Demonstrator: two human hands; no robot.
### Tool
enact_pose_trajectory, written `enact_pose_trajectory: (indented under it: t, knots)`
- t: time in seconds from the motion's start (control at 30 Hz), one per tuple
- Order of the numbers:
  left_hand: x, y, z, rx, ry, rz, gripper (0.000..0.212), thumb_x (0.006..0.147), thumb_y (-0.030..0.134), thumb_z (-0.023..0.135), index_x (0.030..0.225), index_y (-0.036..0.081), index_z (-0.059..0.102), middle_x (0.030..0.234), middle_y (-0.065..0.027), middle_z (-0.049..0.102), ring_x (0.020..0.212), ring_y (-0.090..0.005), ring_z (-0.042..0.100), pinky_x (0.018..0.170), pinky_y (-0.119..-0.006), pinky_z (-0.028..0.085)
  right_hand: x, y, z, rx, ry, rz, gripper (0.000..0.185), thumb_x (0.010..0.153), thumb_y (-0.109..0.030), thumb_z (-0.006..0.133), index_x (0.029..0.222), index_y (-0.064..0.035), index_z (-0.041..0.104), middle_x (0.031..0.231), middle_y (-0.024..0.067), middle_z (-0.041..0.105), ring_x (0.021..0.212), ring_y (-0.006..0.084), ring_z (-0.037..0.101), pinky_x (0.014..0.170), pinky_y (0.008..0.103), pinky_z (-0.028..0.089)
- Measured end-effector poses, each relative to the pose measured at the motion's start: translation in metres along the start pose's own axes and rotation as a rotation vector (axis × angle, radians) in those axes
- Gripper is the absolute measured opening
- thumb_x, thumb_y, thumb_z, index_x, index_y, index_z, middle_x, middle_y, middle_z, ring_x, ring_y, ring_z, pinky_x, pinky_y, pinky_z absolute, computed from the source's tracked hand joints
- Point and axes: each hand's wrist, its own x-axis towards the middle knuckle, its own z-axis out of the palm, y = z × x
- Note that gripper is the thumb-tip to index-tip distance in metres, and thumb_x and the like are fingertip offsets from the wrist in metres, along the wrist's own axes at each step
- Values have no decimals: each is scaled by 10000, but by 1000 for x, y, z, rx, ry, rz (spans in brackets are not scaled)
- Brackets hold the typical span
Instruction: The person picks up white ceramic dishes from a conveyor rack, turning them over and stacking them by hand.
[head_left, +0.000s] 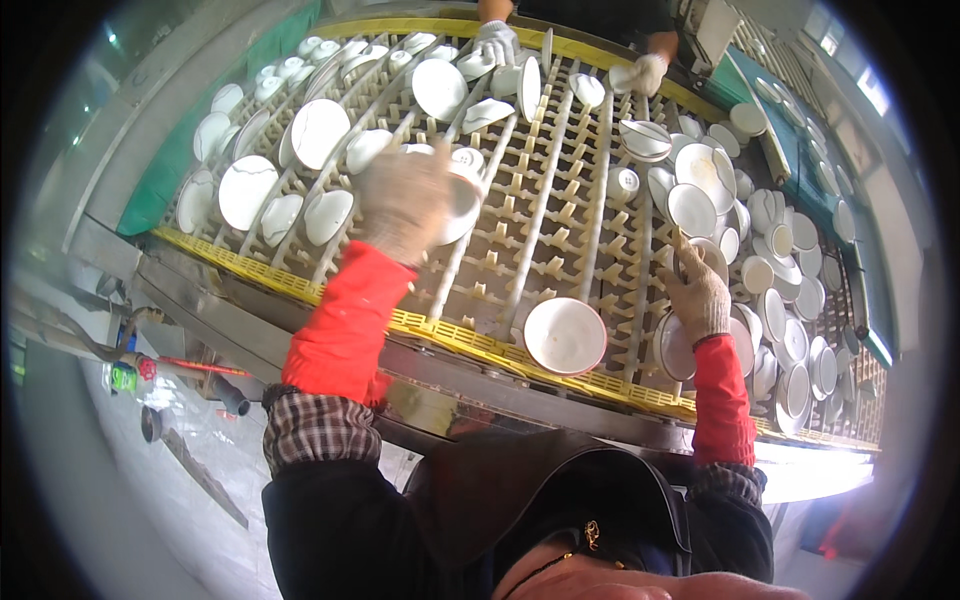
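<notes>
Both my hands wear knitted work gloves over a pegged plastic conveyor belt (559, 238). My left hand (409, 199), blurred by motion, is at a white bowl (459, 217); whether it grips the bowl is unclear. My right hand (701, 289) touches a white dish (711, 259) at the edge of a crowded group of dishes on the right; its grip is partly hidden. Between my hands, near the belt's front edge, lies a rimmed white bowl (565, 337). White plates (247, 193) and bowls (328, 217) stand tilted between the pegs on the left.
Across the belt, a co-worker's gloved hands (496, 45) handle small white dishes. Yellow edging (480, 343) runs along the belt's near side, beside a metal frame (202, 300). Green curtains (161, 176) hang at the left end. Stacked dishes (791, 394) crowd the right.
</notes>
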Motion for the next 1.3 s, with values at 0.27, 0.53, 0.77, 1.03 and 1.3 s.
enact_pose_trajectory:
  t: [0.27, 0.53, 0.77, 1.03, 1.3]
  knots:
    - [-71, -37, -12, 224, -780, -65, 341, 1096, 310, 590, 1213, 56, 785, 893, -167, 819, 900, -368, 802, 1161, -550, 516, 7, 2, 3, -109, 2, 41, 697, 954, -254, 805, 1627, -233, 626, 1346, 205, 787, 1159, 405, 772, 1002, 501, 608]
    - [-62, 83, -38, -328, 37, 494, 289, 1005, 268, 737, 1241, 108, 781, 1122, -164, 788, 1188, -309, 725, 1262, -516, 465, 16, -2, 0, 155, 92, 82, 401, 1037, -231, 726, 1423, -146, 797, 1328, 169, 823, 1169, 342, 806, 1032, 424, 612]
    - [-51, 143, -28, -553, -440, 760, 142, 875, 214, 762, 947, 117, 839, 1099, -95, 783, 1200, -360, 714, 1288, -542, 451, 34, -40, -42, 454, 19, -324, 393, 1165, -272, 585, 1425, -53, 781, 1259, 145, 825, 1156, 214, 770, 1038, 363, 579]
    - [-41, 102, -38, -1484, -668, -305, 298, 1104, 218, 704, 1333, 51, 795, 1251, -174, 812, 1198, -283, 763, 1068, -439, 627, 120, -106, 17, 1535, -277, 202, 279, 1138, -194, 645, 1260, 39, 738, 1166, 128, 759, 979, 265, 772, 819, 450, 696]
    - [-27, 91, -7, -388, -296, -106, 440, 986, 247, 834, 1347, 60, 666, 1102, -188, 797, 1049, -357, 749, 922, -525, 572, 65, 27, 16, 342, 353, -223, 341, 1068, -286, 751, 1324, -66, 803, 1121, 254, 812, 1031, 439, 800, 901, 469, 630]
